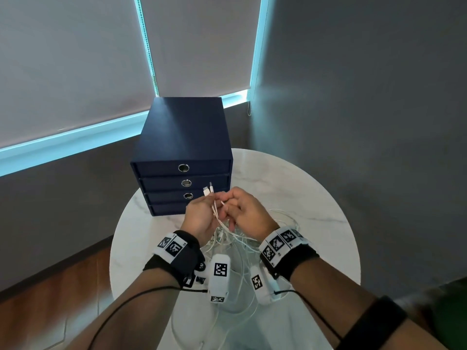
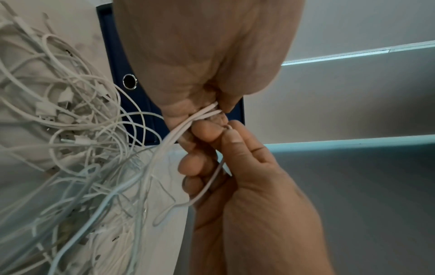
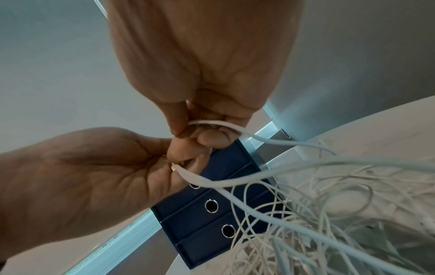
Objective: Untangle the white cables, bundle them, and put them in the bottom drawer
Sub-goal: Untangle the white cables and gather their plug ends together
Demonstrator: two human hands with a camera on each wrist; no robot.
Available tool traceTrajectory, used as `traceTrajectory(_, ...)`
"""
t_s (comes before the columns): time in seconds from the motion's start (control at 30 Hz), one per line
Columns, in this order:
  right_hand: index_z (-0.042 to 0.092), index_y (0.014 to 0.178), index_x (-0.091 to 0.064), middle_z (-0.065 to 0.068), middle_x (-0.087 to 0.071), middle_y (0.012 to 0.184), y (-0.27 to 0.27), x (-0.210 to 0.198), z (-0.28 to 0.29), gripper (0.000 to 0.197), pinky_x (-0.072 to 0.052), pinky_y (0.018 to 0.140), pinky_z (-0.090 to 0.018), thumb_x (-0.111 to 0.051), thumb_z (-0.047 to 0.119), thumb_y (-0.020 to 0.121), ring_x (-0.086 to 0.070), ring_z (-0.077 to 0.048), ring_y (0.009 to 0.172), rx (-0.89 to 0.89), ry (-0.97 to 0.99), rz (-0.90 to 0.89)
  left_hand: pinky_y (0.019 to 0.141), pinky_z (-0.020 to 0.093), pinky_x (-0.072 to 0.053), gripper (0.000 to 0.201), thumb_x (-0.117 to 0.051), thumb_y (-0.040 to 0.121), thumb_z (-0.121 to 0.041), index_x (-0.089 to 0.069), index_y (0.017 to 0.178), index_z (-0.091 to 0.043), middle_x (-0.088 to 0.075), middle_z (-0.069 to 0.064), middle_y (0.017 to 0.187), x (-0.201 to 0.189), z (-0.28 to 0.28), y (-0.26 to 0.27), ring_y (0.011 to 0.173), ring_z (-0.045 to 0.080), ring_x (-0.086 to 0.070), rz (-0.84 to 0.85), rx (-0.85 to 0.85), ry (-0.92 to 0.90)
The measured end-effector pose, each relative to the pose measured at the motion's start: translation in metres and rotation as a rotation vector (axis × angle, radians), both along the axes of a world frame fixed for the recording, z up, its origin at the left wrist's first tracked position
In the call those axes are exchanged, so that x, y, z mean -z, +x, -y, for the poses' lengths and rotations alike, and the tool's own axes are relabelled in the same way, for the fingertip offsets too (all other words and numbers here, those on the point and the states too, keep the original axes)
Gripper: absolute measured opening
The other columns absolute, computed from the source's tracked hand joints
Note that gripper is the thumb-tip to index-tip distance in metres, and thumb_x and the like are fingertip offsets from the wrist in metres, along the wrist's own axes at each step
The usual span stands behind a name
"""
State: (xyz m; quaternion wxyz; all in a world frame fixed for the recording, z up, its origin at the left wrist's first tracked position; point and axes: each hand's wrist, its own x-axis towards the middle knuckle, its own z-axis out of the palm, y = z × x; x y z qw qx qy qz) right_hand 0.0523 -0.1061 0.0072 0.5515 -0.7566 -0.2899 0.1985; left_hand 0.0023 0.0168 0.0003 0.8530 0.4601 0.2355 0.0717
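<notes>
We've got the left hand (image 1: 199, 218) gripping gathered plug ends, right hand (image 1: 246, 210) pinching one strand. White cables (image 1: 235, 248) trail to the heap at bench (image 1: 316, 198) centre, before the drawer unit (image 1: 183, 157). Light, limp, snag-prone: hold near plugs.

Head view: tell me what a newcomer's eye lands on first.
First, the two hands meeting above the round marble table: the left hand grips a few white cable ends whose plugs stick up past its fingers, while the right hand pinches another strand beside it. Below them hangs the tangle of white cables, spilling onto the table. Behind stands the navy drawer box, every visible drawer closed.
</notes>
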Motion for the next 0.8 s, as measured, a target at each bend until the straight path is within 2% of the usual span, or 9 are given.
traceTrajectory(0.1,0.009,0.103,-0.054,-0.013,-0.07,0.08,-0.001,0.007,0.003,0.011,-0.049,0.051,-0.031,-0.049,0.001,0.096,-0.058,-0.016,0.051,-0.001,0.002,-0.004,0.056,0.041,-0.057,0.029,-0.042,0.106,-0.012,-0.057,0.113,0.012,-0.064,0.022,0.083,0.009,-0.001,0.0,0.063,0.033,-0.061,-0.052,-0.049,-0.049)
traceTrajectory(0.2,0.007,0.096,-0.056,-0.012,-0.072,0.082,-0.001,0.012,0.008,0.007,-0.049,0.051,-0.031,-0.055,0.0,0.093,-0.06,-0.019,0.055,0.0,0.0,-0.034,0.048,0.034,-0.055,0.03,-0.042,0.106,-0.015,-0.061,0.105,0.008,-0.069,0.019,0.077,0.01,0.001,-0.001,0.056,0.027,-0.064,-0.084,-0.036,-0.09)
traceTrajectory(0.27,0.008,0.087,-0.059,-0.01,-0.072,0.076,-0.002,0.018,0.013,0.007,-0.047,0.05,-0.03,-0.06,0.003,0.092,-0.059,-0.014,0.053,0.0,-0.035,-0.066,0.049,0.033,-0.055,0.027,-0.043,0.106,-0.014,-0.062,0.106,0.005,-0.068,0.014,0.074,0.009,0.001,0.002,0.056,0.024,-0.065,-0.09,-0.05,-0.113)
traceTrajectory(0.33,0.008,0.081,-0.062,-0.008,-0.068,0.065,-0.002,0.025,0.022,0.011,-0.044,0.049,-0.026,-0.067,0.011,0.09,-0.053,-0.013,0.046,0.013,-0.1,-0.097,0.055,0.033,-0.056,0.022,-0.039,0.106,-0.009,-0.059,0.106,0.0,-0.054,0.004,0.06,0.009,0.0,0.005,0.05,0.017,-0.055,-0.083,-0.093,-0.113)
traceTrajectory(0.4,0.006,0.077,-0.063,-0.006,-0.062,0.059,0.001,0.033,0.037,0.022,-0.042,0.047,-0.024,-0.073,0.023,0.086,-0.049,-0.015,0.047,0.053,-0.156,-0.101,0.056,0.033,-0.051,0.019,-0.036,0.107,-0.01,-0.054,0.106,-0.006,-0.039,-0.002,0.055,0.009,-0.002,0.007,0.046,0.012,-0.042,-0.088,-0.145,-0.09)
traceTrajectory(0.47,0.01,0.075,-0.067,0.0,-0.06,0.057,0.01,0.04,0.055,0.023,-0.044,0.051,-0.023,-0.075,0.029,0.084,-0.051,-0.011,0.049,0.11,-0.231,-0.064,0.048,0.028,-0.043,0.016,-0.035,0.107,-0.012,-0.052,0.106,-0.009,-0.034,-0.004,0.055,0.008,-0.009,0.007,0.045,0.01,-0.035,-0.077,-0.19,-0.063)
traceTrajectory(0.57,0.019,0.066,-0.067,0.008,-0.058,0.053,0.031,0.049,0.086,0.023,-0.045,0.058,-0.024,-0.07,0.026,0.088,-0.05,-0.005,0.05,0.199,-0.343,-0.009,0.04,0.023,-0.033,0.026,-0.036,0.108,-0.017,-0.055,0.095,-0.006,-0.034,-0.004,0.054,0.005,-0.022,0.006,0.043,0.008,-0.033,-0.037,-0.225,-0.016)
traceTrajectory(0.73,0.023,0.069,-0.068,0.006,-0.061,0.067,0.062,0.061,0.124,0.02,-0.039,0.062,-0.024,-0.069,0.025,0.089,-0.056,-0.015,0.067,0.344,-0.529,0.033,0.045,0.02,-0.031,0.03,-0.037,0.107,-0.015,-0.064,0.098,-0.003,-0.038,-0.005,0.058,-0.003,-0.043,0.002,0.052,0.007,-0.033,0.054,-0.238,0.045)
traceTrajectory(0.8,0.021,0.071,-0.069,0.0,-0.062,0.068,0.067,0.056,0.124,0.019,-0.043,0.064,-0.026,-0.069,0.023,0.089,-0.056,-0.018,0.064,0.381,-0.523,-0.014,0.046,0.02,-0.031,0.027,-0.039,0.106,-0.011,-0.064,0.105,0.0,-0.043,-0.003,0.064,-0.005,-0.046,0.002,0.056,0.008,-0.035,0.062,-0.212,0.071)
